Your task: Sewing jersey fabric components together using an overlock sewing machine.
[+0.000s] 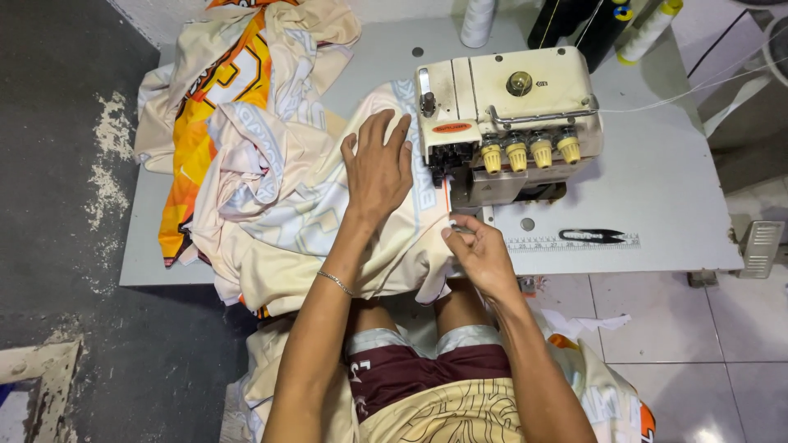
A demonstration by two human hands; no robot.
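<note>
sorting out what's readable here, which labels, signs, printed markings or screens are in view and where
Oval badge: front of the cream sewing machine, small, red-orange.
Ruler strip: stuck along the table front edge right of the right hand, thin, pale with dark ticks.
Printed fabric: heaped at the table's left, cream and orange with large lettering; the left hand presses on it.
No screens or packages.

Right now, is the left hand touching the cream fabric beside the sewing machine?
Touching. The head view shows the left hand lying flat, fingers spread, on the cream fabric, just left of the overlock sewing machine, with no gap visible.
</note>
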